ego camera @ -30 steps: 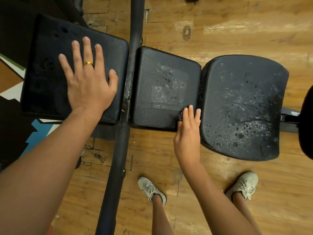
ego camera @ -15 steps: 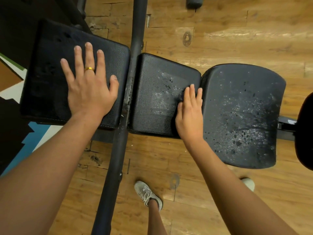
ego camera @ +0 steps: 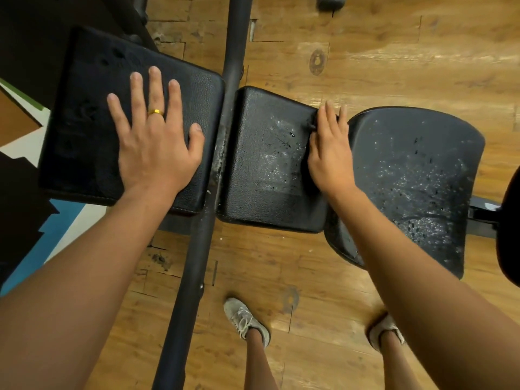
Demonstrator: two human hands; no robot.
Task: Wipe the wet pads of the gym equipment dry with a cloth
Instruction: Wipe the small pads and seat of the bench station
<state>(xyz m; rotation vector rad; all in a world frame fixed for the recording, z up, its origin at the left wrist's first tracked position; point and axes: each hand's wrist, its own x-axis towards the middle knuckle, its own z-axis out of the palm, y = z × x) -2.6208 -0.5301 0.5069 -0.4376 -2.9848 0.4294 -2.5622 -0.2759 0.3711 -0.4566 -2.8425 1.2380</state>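
Head view: the left hand (ego camera: 153, 144) lies flat on the left pad (ego camera: 84, 122), its grip apart, fingers spread and holding nothing; we judge it is just bracing. The right hand (ego camera: 329, 156) sits on the right edge of the middle pad (ego camera: 267, 164), fingertips at the far corner, fingers straight and close together, pressing down rather than clamped. The cloth (ego camera: 311, 127) is almost all hidden under that palm; only a dark scrap shows by the forefinger, so we cannot tell how the thumb holds it. Key relation: droplets on the middle pad lie just left of the right hand, and the right pad (ego camera: 416, 178), which is heavily beaded, lies just to its right, touching or nearly touching the middle pad. The middle pad's long axis runs near to far from us, the same way the hand points. The right hand is much nearer both wet patches, and the bar (ego camera: 197, 249) stands between the left hand and them. The next stroke probably goes sideways onto one of the patches. Against a second ago, the right hand has slid from the near edge of the middle pad up to its far corner along the right side, and the left hand has stayed put. The right pad is untouched, so the job is well short of done.
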